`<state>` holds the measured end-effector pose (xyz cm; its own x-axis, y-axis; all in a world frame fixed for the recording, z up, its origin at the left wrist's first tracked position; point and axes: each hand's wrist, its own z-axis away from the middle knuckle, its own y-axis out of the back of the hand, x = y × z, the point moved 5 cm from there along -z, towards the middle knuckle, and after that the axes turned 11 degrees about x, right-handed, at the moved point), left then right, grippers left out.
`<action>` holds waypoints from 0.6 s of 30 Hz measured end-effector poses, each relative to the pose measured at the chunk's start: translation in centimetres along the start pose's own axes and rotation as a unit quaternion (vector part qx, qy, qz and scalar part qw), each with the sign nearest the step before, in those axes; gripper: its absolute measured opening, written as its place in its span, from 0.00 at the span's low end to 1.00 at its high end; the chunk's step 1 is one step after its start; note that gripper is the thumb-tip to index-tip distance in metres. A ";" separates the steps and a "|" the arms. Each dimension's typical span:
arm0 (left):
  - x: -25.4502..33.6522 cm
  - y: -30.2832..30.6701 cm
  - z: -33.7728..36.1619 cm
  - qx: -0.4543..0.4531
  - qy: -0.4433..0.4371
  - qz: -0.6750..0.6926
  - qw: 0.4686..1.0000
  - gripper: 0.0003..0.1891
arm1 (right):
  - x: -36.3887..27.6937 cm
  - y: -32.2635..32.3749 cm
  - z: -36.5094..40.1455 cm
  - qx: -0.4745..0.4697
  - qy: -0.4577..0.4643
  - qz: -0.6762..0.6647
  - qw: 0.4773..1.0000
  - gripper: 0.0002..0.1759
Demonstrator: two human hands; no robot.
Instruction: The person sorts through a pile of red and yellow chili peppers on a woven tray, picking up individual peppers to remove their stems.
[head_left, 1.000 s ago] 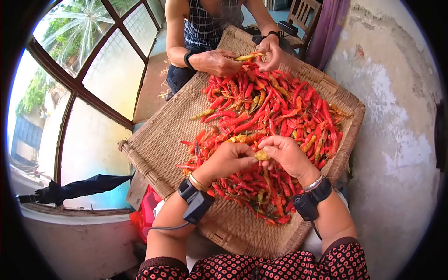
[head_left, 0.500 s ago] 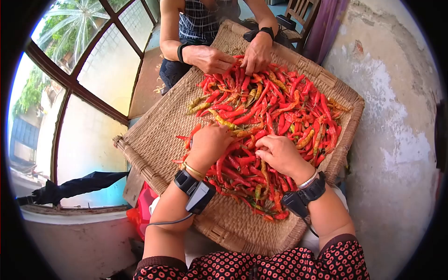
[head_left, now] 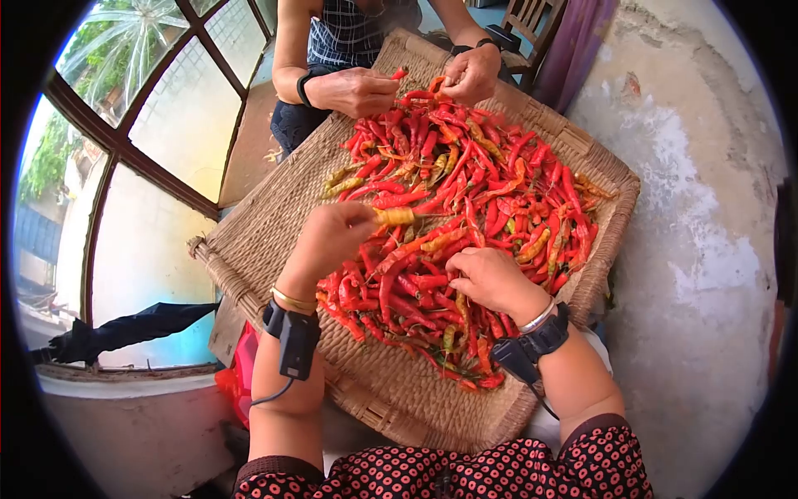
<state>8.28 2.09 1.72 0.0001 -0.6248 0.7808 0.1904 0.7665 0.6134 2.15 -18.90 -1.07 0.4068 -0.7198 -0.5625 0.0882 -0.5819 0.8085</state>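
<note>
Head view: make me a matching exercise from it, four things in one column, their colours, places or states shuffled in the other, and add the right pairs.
Column one
1. Wearer's left hand
2. Wearer's right hand
3. Umbrella
4. Curtain

Column two
A. Purple, beside the wooden chair
B. Over the heap of red peppers
C. Holding a yellow pepper
D. Black, by the window

Right pairs: 1-C, 2-B, 3-D, 4-A.
</note>
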 end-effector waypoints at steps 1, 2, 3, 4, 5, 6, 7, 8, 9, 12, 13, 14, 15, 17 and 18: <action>-0.6 0.6 -0.9 0.119 -0.057 0.065 0.989 0.12 | 0.1 -0.1 0.1 -0.019 -0.013 0.002 1.000 0.11; -1.2 1.4 -1.2 0.234 -0.111 0.127 0.957 0.13 | 0.1 -0.1 0.1 -0.019 -0.013 0.002 1.000 0.11; -0.2 2.0 -0.7 0.304 -0.168 0.003 0.938 0.13 | 0.2 -0.3 0.2 -0.032 -0.009 0.006 0.999 0.11; 0.3 1.7 -0.3 0.302 -0.167 0.003 0.938 0.13 | 0.4 -0.5 0.3 -0.044 -0.007 0.010 0.999 0.11; 1.2 0.6 0.1 0.247 -0.177 -0.033 0.952 0.12 | 0.5 -0.7 0.4 -0.045 -0.009 0.008 0.999 0.11; 1.7 -0.6 0.4 0.190 -0.187 -0.069 0.961 0.12 | 0.6 -0.8 0.5 -0.039 -0.002 0.003 0.999 0.11; 2.1 -2.1 0.9 0.108 -0.229 -0.107 0.962 0.13 | 0.6 -0.8 0.5 -0.034 0.006 -0.002 0.999 0.11; 1.9 -3.7 1.1 0.039 -0.214 -0.204 0.954 0.14 | 0.5 -0.6 0.5 -0.035 0.006 -0.001 0.999 0.11; 1.7 -4.3 1.6 0.032 -0.210 -0.240 0.947 0.13 | 0.2 -0.4 0.4 -0.054 -0.003 0.000 0.999 0.11; 1.4 -4.9 1.7 0.005 -0.185 -0.302 0.935 0.12 | -0.2 -0.2 0.4 -0.080 -0.018 0.008 0.997 0.11; 1.1 -5.0 1.7 -0.013 -0.163 -0.328 0.930 0.11 | -0.2 -0.3 0.5 -0.089 -0.023 0.015 0.996 0.11; 1.0 -5.0 1.7 -0.013 -0.163 -0.329 0.930 0.11 | -0.1 -0.5 0.5 -0.089 -0.023 0.015 0.996 0.11; 0.8 -4.9 1.7 -0.012 -0.168 -0.303 0.938 0.11 | 0.1 -0.8 0.6 -0.083 -0.015 0.026 0.996 0.12; 0.8 -4.6 1.7 -0.009 -0.173 -0.277 0.945 0.10 | 0.4 -1.1 0.7 -0.076 -0.005 0.038 0.996 0.12; 0.9 -4.2 1.8 -0.003 -0.166 -0.254 0.953 0.10 | 0.6 -1.3 0.7 -0.075 -0.008 0.034 0.997 0.12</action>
<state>5.75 -1.49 0.07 -0.4043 -0.8325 0.3788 0.0890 0.3764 0.9222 1.63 -18.91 -2.59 0.4013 -0.7628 -0.5070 0.1968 -0.4688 0.8611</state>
